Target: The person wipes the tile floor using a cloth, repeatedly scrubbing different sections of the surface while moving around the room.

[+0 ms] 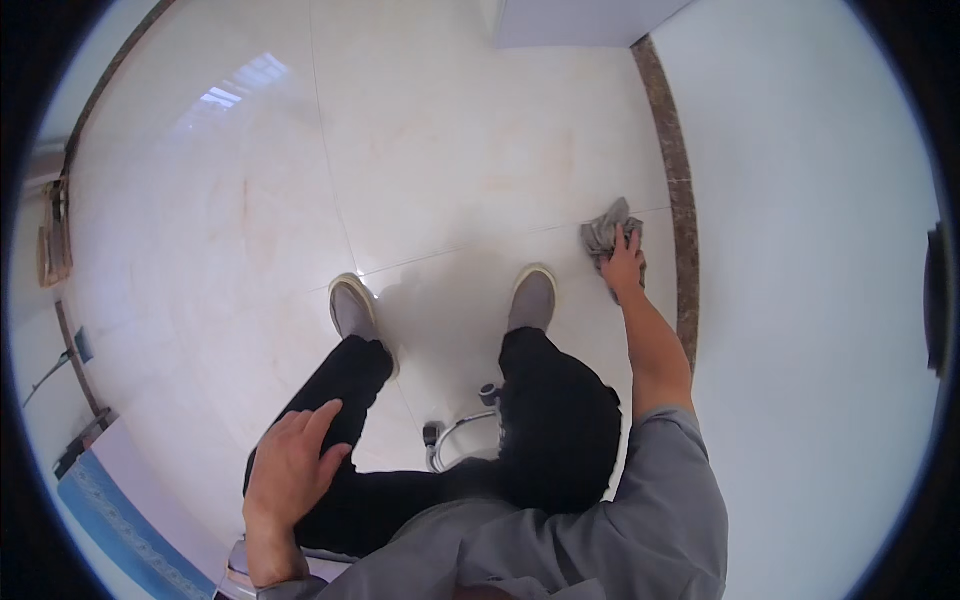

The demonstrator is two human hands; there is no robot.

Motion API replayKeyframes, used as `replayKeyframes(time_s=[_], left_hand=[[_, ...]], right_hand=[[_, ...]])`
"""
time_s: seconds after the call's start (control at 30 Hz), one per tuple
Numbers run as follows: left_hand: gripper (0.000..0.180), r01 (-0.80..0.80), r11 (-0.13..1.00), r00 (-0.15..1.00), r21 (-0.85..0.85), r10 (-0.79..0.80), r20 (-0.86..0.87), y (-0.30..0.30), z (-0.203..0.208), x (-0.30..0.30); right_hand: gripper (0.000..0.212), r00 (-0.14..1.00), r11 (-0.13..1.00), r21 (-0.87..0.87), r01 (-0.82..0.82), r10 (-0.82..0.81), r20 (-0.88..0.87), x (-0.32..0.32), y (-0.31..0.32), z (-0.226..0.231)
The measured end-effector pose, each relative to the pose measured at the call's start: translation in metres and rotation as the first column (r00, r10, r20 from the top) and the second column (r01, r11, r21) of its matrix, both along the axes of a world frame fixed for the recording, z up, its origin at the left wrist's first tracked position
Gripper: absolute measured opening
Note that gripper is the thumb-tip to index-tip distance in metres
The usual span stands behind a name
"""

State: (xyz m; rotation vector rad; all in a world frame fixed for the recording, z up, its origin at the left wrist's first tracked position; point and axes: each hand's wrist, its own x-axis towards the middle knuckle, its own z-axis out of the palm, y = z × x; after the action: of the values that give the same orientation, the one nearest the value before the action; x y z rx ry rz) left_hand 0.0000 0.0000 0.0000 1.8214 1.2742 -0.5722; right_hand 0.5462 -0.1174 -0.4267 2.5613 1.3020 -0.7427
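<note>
We count, in all, one left hand [290, 468] and one right hand [624, 266], one grey cloth [603, 236], two grey shoes [533, 299], two black trouser legs [558, 425], two black casters [432, 434] and one curved metal tube [462, 423].

1 fisheye view, head-worn, facing down

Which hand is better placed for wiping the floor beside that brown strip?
Probably the right hand: it is on the grey cloth, close to the brown strip. The left hand is over the left leg, farther away.
</note>
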Motion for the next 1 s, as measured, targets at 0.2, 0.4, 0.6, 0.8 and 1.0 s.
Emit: replayKeyframes(time_s=[0.2,0.4,0.6,0.8,1.0], left_hand=[[0.058,0.073,0.997,0.993,-0.032,-0.069,0.096,0.049,-0.023,0.022],[0.059,0.120,0.992,0.978,-0.031,-0.112,0.177,0.061,-0.023,0.015],[0.060,0.118,0.992,0.973,-0.033,-0.109,0.204,0.066,-0.027,-0.003],[0.064,0.012,0.999,0.985,-0.037,-0.005,0.175,0.073,-0.014,-0.018],[0.064,-0.057,0.994,0.977,-0.095,0.075,0.199,0.068,-0.019,-0.027]], right_hand=[[0.073,0.941,0.971,0.210,0.114,-0.173,0.292,-0.051,0.153,-0.020],[0.052,0.544,0.462,0.323,-0.826,0.804,0.239,-0.263,0.156,-0.032],[0.049,0.441,0.676,0.501,-0.540,0.734,-0.516,-0.239,0.165,-0.006],[0.070,0.848,0.822,0.432,-0.371,0.490,-0.204,-0.059,0.388,0.003],[0.051,0.767,0.749,0.301,-0.591,0.405,0.498,-0.168,0.414,-0.063]])
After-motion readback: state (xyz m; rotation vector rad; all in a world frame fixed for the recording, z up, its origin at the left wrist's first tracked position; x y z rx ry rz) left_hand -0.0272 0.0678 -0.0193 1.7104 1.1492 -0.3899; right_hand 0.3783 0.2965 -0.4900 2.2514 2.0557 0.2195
